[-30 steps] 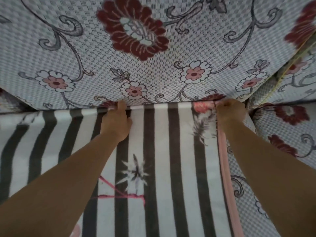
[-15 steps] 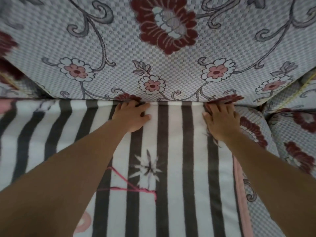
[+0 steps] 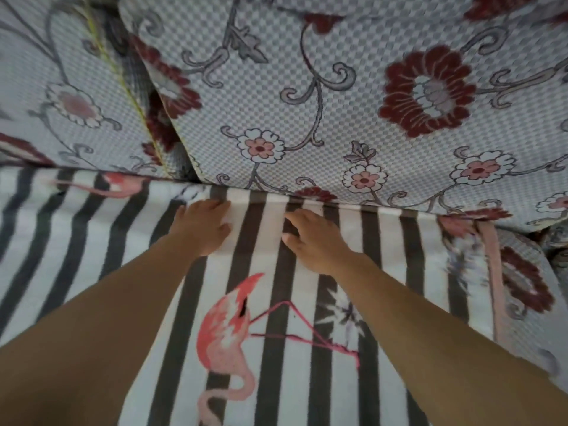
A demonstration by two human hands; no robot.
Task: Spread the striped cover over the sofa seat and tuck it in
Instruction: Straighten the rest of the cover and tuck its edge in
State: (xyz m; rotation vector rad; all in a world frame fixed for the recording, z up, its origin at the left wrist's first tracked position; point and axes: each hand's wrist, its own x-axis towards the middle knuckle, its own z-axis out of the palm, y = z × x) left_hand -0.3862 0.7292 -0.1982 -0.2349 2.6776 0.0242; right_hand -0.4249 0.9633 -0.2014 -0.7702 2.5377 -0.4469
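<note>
Under both flat hands, left hand point(image 3: 203, 224) and right hand point(image 3: 313, 241), lies the striped cover point(image 3: 270, 302).

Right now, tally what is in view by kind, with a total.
Hands: 2, left hand and right hand
Striped cover: 1
Back cushions: 2, left cushion and right cushion
Total: 5

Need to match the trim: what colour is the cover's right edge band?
Pale pink, running down the cover's right edge band; head view.
</note>
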